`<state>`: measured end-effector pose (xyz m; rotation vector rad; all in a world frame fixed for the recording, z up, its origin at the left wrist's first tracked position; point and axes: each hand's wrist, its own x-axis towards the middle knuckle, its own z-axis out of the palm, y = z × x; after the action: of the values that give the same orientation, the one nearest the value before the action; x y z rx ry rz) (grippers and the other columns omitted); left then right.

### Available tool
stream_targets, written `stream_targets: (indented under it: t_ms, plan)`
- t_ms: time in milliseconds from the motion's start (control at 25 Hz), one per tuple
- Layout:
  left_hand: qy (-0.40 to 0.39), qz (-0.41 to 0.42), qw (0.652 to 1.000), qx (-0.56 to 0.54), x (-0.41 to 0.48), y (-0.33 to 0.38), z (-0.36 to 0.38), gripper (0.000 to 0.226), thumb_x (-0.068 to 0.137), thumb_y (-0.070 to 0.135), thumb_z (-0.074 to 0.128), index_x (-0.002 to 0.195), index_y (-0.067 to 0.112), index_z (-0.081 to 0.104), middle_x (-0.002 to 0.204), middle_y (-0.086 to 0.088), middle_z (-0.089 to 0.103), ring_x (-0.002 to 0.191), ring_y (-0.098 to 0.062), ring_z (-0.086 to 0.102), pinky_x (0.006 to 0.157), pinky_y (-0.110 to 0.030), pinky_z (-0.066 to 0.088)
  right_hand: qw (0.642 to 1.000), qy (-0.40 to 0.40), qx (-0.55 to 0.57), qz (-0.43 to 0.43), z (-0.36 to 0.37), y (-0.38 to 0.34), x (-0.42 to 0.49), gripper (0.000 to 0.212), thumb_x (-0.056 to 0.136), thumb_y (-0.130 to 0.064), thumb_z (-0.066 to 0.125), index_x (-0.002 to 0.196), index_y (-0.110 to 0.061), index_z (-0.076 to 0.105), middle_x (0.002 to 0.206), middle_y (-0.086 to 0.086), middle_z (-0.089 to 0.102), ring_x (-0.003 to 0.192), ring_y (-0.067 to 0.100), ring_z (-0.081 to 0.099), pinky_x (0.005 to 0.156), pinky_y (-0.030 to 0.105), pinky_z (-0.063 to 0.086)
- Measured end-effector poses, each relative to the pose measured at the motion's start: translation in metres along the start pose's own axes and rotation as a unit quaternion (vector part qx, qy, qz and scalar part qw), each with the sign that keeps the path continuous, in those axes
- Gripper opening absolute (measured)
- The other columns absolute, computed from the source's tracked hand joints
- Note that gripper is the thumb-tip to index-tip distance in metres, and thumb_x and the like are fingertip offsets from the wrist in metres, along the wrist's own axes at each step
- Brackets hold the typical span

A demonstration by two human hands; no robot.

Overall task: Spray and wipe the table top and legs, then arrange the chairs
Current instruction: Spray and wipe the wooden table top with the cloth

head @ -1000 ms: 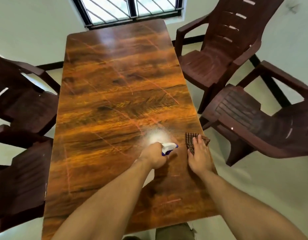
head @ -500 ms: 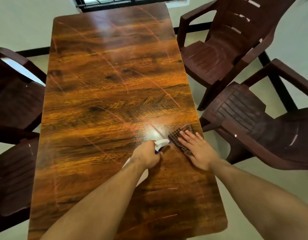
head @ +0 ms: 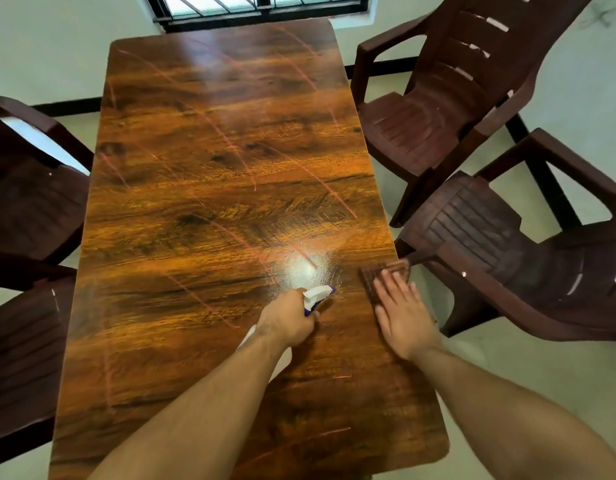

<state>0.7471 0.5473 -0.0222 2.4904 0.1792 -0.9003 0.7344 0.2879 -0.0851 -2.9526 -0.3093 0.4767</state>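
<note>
Two dark brown moulded plastic armchairs (head: 29, 188) along the left edge, pulled back and askew, not yet arranged; between them and the right-hand pair, the glossy wood-grain table top (head: 209, 188), streaked with thin pale scratches and mostly dry.

Toward the near right of that top, a misted wet patch (head: 306, 268), wider and brighter than half a second ago (fresh spray, by the look of it); just below it the left hand (head: 287, 322), fingers wrapped tight around the white spray bottle with a blue-trimmed nozzle (head: 317, 296), nozzle aimed at the patch, bottle body mostly hidden under the forearm.

Further right, the right hand (head: 401, 320), flat and fingers spread, pressing down on the brown checked cloth (head: 379, 273) rather than gripping it; cloth now back at the table's right edge, having slid out from nearer the wet patch, blurred with motion.

Beyond the edge, two more brown plastic armchairs (head: 500, 258), angled away.

Judged from this: spraying and wiping alternating in one small zone; most of the top untouched, legs out of sight, chairs waiting.
</note>
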Motion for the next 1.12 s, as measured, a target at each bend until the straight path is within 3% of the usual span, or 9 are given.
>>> stream_targets:
  t_ms: [80,240,320,480,520,760,840,1000,1120]
  plan:
    - [-0.005,-0.004,1.000,-0.001,-0.006,-0.005,0.006,0.023,0.096,0.035,0.066,0.109,0.017,0.061,0.096,-0.004,0.068,0.094,-0.030,0.069,0.077,-0.037,0.053,0.987,0.002,0.047,0.152,-0.005,-0.042,0.026,0.062,0.104,-0.042,0.020,0.160,-0.019,0.010,0.167,0.003,-0.004,0.155,0.023,-0.007,0.125,0.045,-0.002]
    - [0.008,-0.019,0.999,-0.050,-0.023,-0.010,0.016,0.023,0.093,0.038,0.068,0.082,0.020,0.059,0.075,0.001,0.063,0.079,-0.028,0.068,0.062,-0.031,0.045,0.982,-0.056,0.038,-0.177,0.030,-0.084,-0.043,0.063,0.096,-0.039,0.035,0.157,-0.025,0.029,0.167,-0.001,0.016,0.155,0.017,0.003,0.124,0.047,0.010]
    - [-0.004,-0.032,0.996,-0.084,-0.031,-0.013,0.022,0.032,0.094,0.037,0.066,0.071,0.020,0.053,0.064,0.003,0.056,0.061,-0.022,0.057,0.053,-0.030,0.034,0.978,-0.072,0.023,-0.196,0.028,-0.046,-0.081,0.066,0.095,-0.040,0.039,0.158,-0.033,0.023,0.168,-0.008,0.006,0.154,0.013,0.002,0.125,0.041,0.004]
    - [-0.051,-0.046,0.994,-0.083,-0.042,-0.020,0.037,0.031,0.097,0.042,0.063,0.077,0.020,0.054,0.067,0.001,0.057,0.056,-0.018,0.053,0.051,-0.029,0.034,0.984,0.001,0.025,0.174,0.019,-0.019,-0.064,0.064,0.102,-0.046,0.024,0.160,-0.023,0.009,0.169,0.003,0.000,0.155,0.024,0.004,0.124,0.042,0.005]
    - [-0.061,-0.049,0.994,-0.071,-0.046,-0.021,0.042,0.029,0.097,0.041,0.063,0.081,0.018,0.057,0.070,0.000,0.060,0.059,-0.018,0.056,0.051,-0.028,0.037,0.981,0.006,0.033,0.191,0.019,-0.033,-0.059,0.065,0.103,-0.046,0.021,0.160,-0.021,0.005,0.168,0.005,-0.002,0.155,0.025,-0.001,0.125,0.043,0.001]
    - [-0.062,-0.059,0.994,-0.071,-0.069,-0.030,0.064,0.031,0.094,0.035,0.064,0.100,0.005,0.064,0.077,-0.003,0.064,0.066,-0.023,0.066,0.056,-0.028,0.047,0.968,-0.062,-0.042,-0.239,0.064,-0.051,-0.172,0.060,0.102,-0.046,0.034,0.158,-0.032,0.021,0.167,-0.007,0.010,0.155,0.013,-0.002,0.121,0.042,-0.001]
    - [-0.085,-0.052,0.993,-0.058,-0.076,-0.031,0.071,0.028,0.097,0.036,0.063,0.098,0.008,0.062,0.080,-0.004,0.066,0.067,-0.023,0.068,0.055,-0.028,0.046,0.978,-0.023,-0.089,-0.189,0.069,-0.010,-0.189,0.060,0.101,-0.048,0.035,0.158,-0.032,0.023,0.166,-0.004,0.019,0.154,0.014,0.002,0.120,0.041,0.003]
    - [-0.115,-0.015,0.993,0.004,-0.092,-0.033,0.086,0.031,0.098,0.045,0.064,0.105,0.015,0.063,0.088,-0.001,0.065,0.086,-0.023,0.069,0.066,-0.031,0.048,0.992,0.011,-0.003,0.123,0.066,-0.018,-0.174,0.063,0.101,-0.046,0.018,0.158,-0.020,0.018,0.166,0.006,0.016,0.154,0.023,0.004,0.122,0.044,0.001]
    - [-0.139,0.005,0.987,0.077,-0.104,-0.031,0.100,0.049,0.092,0.056,0.067,0.118,0.015,0.060,0.108,-0.004,0.067,0.096,-0.022,0.065,0.084,-0.037,0.054,1.000,-0.026,0.006,-0.009,0.088,-0.064,-0.199,0.061,0.102,-0.043,0.025,0.160,-0.027,0.013,0.168,-0.003,0.003,0.155,0.018,-0.005,0.122,0.042,-0.003]
